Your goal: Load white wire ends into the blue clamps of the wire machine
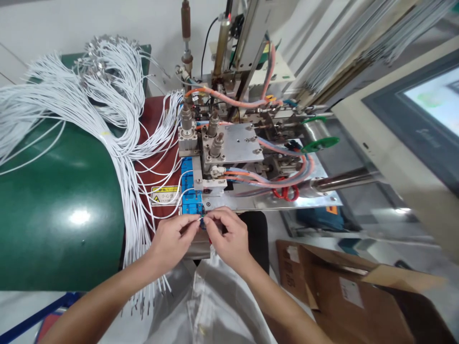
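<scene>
My left hand (pixel 174 239) and my right hand (pixel 229 235) meet at the near end of a row of blue fixture blocks (pixel 191 197). Fingertips of both hands are pinched together over a tiny white piece, which looks like the end of a white cable; the fingers cover most of it. White cables (pixel 185 192) run from the left into the blue blocks. Left of my hands, a thick bundle of white cables (pixel 124 191) drapes over the table edge, with bare tips hanging down. Above the blocks stands a metal machine (pixel 233 141) with a flat plate and cylinders.
The green tabletop (pixel 71 210) lies left. A yellow warning label (pixel 165 196) is on the red-brown surface. Orange and grey hoses (pixel 279 179) loop across the machine beside a green-flanged wire spool (pixel 319 134). A screen panel (pixel 423 110) juts in at right, above cardboard boxes (pixel 358 296).
</scene>
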{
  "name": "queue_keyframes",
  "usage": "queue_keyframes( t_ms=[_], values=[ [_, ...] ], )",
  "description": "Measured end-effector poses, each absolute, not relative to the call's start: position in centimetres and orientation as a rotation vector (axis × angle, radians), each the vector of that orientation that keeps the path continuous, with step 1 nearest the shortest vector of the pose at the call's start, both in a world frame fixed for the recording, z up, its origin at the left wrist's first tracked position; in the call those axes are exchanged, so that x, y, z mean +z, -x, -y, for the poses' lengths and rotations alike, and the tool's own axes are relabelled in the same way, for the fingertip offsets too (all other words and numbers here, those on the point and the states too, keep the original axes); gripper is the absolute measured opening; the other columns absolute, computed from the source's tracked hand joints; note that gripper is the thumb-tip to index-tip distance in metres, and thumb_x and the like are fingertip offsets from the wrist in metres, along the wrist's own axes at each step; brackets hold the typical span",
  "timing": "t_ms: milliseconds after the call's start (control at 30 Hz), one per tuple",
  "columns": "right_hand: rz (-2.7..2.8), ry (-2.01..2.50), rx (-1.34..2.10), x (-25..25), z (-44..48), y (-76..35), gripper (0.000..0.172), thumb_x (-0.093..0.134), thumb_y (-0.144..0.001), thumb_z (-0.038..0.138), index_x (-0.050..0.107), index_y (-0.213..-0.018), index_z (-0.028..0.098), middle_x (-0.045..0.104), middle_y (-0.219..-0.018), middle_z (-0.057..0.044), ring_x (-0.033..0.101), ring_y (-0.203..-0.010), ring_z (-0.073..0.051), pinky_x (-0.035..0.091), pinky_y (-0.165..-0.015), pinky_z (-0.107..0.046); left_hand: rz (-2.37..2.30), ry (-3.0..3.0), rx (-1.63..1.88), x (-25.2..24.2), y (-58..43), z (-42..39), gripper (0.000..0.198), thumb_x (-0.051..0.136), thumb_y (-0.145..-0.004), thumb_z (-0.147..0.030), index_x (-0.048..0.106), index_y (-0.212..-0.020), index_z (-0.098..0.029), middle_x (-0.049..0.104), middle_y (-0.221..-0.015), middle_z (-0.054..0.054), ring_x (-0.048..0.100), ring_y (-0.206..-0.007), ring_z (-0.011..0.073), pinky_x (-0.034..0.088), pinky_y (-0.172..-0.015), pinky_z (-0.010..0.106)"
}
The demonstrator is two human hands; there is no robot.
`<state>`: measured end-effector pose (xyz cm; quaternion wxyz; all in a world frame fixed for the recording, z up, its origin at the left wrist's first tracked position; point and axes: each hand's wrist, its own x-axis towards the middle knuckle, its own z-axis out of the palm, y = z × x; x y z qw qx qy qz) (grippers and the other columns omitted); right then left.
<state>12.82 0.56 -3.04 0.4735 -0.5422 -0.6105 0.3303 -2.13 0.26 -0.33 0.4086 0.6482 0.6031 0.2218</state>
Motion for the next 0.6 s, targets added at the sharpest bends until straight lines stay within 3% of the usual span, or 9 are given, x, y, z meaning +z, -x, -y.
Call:
queue_keyframes(
  t_ms=[100, 200, 600],
  values=[
    [1.539, 1.412, 0.779, -3.7, -1.0, -13.1, 0.013, 0.051, -0.079, 0.019, 0.057, -0.067, 0.019, 0.058, -0.065, -0.002, 0.055, -0.062, -0.015, 0.042, -0.057, -0.025, -1.503, -1.861, 0.472, 0.0, 3.1, -1.1, 0.024, 0.050, -0.084, -0.023, 0.060, -0.105, -0.022, 0.066, -0.087, 0.001, 0.062, -0.070, 0.0129, 0.049, -0.067, 0.024],
    [1.564, 1.529, 0.828, -4.7, -1.4, -13.2, 0.015, 0.048, -0.080, 0.022, 0.057, -0.068, 0.019, 0.058, -0.066, -0.002, 0.054, -0.061, -0.015, 0.041, -0.057, -0.025, -1.489, -2.125, 0.414, -0.1, 3.7, -1.8, 0.018, 0.044, -0.086, -0.018, 0.059, -0.097, -0.020, 0.061, -0.091, 0.003, 0.060, -0.081, 0.0154, 0.048, -0.075, 0.028],
    [1.649, 1.623, 1.030, -5.0, -2.8, -13.6, 0.012, 0.046, -0.077, 0.021, 0.054, -0.068, 0.020, 0.059, -0.065, -0.001, 0.053, -0.059, -0.015, 0.039, -0.056, -0.024, -1.611, -2.235, 0.207, -0.6, 3.1, -2.7, 0.018, 0.041, -0.087, -0.013, 0.058, -0.086, -0.016, 0.059, -0.082, 0.005, 0.059, -0.079, 0.0192, 0.047, -0.072, 0.032]
  ],
)
